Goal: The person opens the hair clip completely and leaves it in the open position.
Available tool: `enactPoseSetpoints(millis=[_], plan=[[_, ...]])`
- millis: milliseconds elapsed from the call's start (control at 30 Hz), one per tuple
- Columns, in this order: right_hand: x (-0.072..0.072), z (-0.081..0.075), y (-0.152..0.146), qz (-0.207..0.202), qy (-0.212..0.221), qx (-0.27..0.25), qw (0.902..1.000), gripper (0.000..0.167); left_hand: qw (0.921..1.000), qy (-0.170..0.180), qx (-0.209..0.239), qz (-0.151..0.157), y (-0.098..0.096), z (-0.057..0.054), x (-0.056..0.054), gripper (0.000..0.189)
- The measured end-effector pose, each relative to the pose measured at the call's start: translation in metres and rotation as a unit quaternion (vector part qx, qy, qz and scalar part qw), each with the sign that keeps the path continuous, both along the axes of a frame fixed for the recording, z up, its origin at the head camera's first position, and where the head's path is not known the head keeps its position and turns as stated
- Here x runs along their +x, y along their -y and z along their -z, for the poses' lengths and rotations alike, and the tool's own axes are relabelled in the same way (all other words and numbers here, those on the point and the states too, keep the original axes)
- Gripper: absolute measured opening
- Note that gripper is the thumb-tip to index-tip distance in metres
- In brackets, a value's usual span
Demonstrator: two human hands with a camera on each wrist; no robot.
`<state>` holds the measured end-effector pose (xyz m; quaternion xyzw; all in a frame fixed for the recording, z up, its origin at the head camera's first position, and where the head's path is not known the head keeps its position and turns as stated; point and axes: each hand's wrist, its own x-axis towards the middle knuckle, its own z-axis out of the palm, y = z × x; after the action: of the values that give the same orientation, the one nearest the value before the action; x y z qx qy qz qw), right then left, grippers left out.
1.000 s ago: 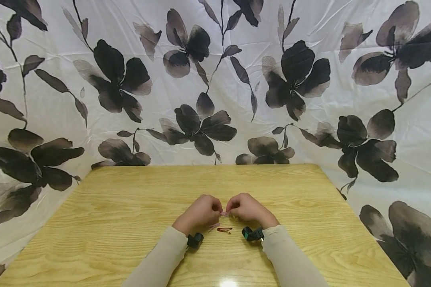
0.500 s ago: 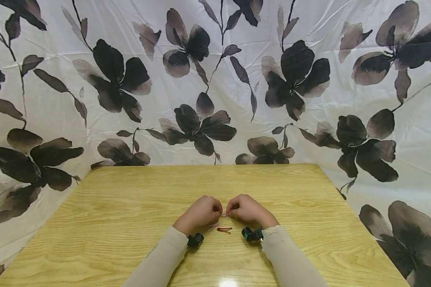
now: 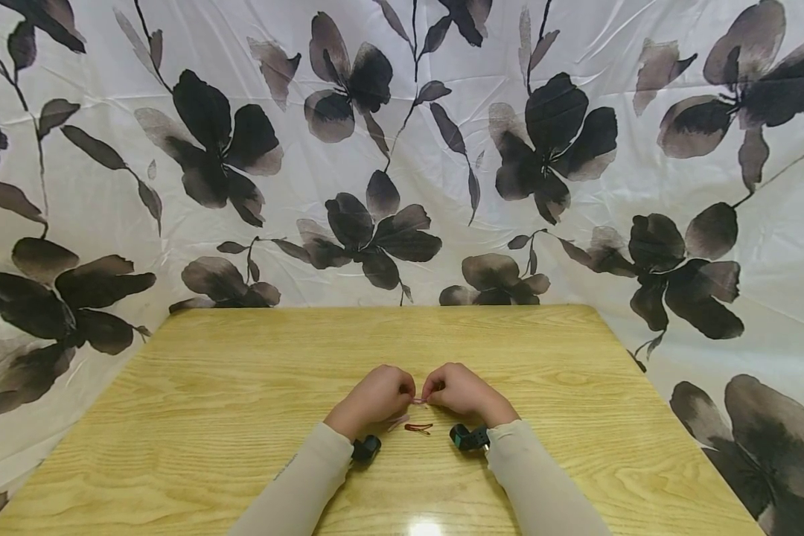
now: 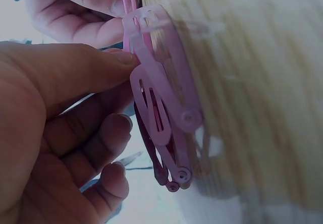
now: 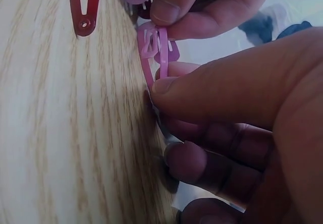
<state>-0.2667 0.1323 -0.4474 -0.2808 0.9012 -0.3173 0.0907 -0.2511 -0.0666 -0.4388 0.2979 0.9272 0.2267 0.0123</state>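
Over the middle of the table, my left hand (image 3: 373, 400) and right hand (image 3: 461, 391) meet almost fingertip to fingertip. Between them is a small pink snap hair clip (image 5: 164, 57), its lower end pinched by my right thumb and finger. My left thumb and forefinger pinch at its other end, seen in the right wrist view. In the left wrist view several pink clips (image 4: 189, 115) overlap beside my left thumb; I cannot tell which of them this hand holds. A red snap clip (image 3: 418, 429) lies on the table, with a pale pink clip (image 3: 398, 423) to its left.
The light wooden table (image 3: 254, 357) reaches back to a white floral cloth (image 3: 469, 156). Black devices are strapped at both wrists, the left one (image 3: 366, 450) and the right one (image 3: 469, 438) close to the loose clips.
Both hands stay almost in place. The pink clip between the fingertips tilts slightly and sits a touch lower than a second ago. The clips on the table have not moved.
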Motion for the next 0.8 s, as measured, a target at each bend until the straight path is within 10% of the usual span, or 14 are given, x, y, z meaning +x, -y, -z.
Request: enactPoseSetpoints(millis=[800], plan=[[0.0011,-0.0036,-0.0017,0.007,0.005,-0.01,0.9999,0.013,0.9996,0.002,0.018,-0.022,0.0035,-0.0076,0.0042,0.015]])
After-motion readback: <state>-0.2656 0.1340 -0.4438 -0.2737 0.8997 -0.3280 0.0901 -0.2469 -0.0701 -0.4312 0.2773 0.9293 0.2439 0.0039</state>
